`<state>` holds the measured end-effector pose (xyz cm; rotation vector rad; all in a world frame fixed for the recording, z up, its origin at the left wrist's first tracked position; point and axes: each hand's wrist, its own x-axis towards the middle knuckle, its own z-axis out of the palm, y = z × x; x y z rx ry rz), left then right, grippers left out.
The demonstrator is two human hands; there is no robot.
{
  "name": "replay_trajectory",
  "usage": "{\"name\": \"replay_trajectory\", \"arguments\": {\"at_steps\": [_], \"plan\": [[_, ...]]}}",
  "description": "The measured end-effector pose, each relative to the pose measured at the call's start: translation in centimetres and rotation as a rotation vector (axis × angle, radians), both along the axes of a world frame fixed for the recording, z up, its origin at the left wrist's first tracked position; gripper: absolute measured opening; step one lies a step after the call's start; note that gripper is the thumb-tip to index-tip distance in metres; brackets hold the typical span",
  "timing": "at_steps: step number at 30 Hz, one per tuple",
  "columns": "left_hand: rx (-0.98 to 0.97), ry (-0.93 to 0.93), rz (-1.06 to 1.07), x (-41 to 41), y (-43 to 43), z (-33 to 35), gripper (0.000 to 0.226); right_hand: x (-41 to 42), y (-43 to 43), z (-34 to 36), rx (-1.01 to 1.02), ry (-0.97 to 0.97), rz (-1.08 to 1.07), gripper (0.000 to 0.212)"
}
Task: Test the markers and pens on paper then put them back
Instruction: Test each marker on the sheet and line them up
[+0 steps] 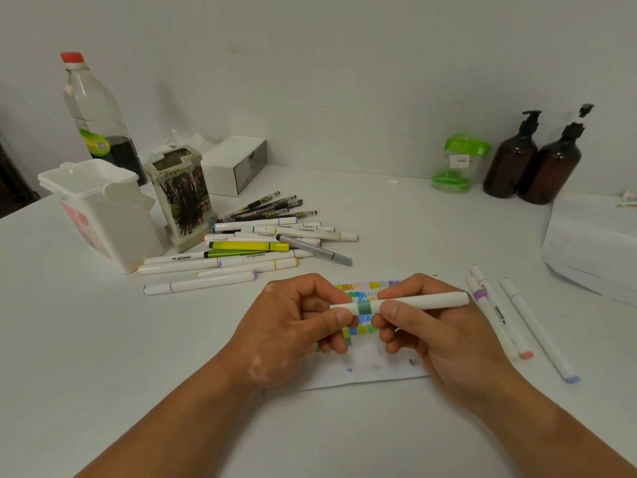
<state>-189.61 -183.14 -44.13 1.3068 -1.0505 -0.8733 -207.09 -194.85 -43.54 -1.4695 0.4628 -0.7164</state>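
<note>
— Both hands hold one marker [363, 308] above the paper [365, 374]: left hand [293, 322] pinching its cap [342, 307], right hand [434, 329] round the barrel [437, 300].
— Tips?
— I'd pull straight along it, steadily, so no ink smears.

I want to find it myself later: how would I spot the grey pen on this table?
Start at the white bin on the left of the table, then look right to the heap of pens beside it. At the heap's right edge one grey pen lies slanted across the others. It alone is grey all over; its neighbours are white, yellow-green or black.
</note>
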Motion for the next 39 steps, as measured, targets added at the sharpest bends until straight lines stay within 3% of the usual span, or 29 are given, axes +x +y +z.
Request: {"name": "replay_trajectory", "arguments": {"at_steps": [11,15,17,22,25,28,34,39], "plan": [[-0.016,-0.012,-0.04,0.3,-0.1,0.2,0.01,-0.3,-0.4,0.7,-0.073,0.046,0.063,0.012],[-0.009,-0.135,0.084,1.0,-0.2,0.3,0.012,-1.8,-1.9,1.6,0.034,0.08,0.266,0.042],[0.01,-0.215,0.096,1.3,0.0,0.1,0.019,-2.0,-1.7,1.7,0.008,0.15,0.29,0.04],[0.02,-0.349,0.056,0.5,-0.2,-0.6,0.024,-1.2,-0.7,0.8,-0.336,0.482,0.1,0.011],[0.013,-0.355,0.123,1.0,-0.2,-0.7,0.03,-2.2,-2.9,0.9,-0.592,0.646,-0.31,0.008],[0.007,-0.356,0.17,1.2,-0.1,-0.7,0.02,-3.5,-5.1,1.0,-0.61,0.747,-0.582,0.005],[0.017,-0.402,0.186,1.3,0.0,-1.0,0.016,-5.3,-7.6,0.3,-0.586,0.937,-0.676,0.011],[0.024,-0.448,0.238,1.6,0.1,-0.8,0.015,-5.6,-8.1,0.1,-0.561,0.949,-0.688,0.013]]}}
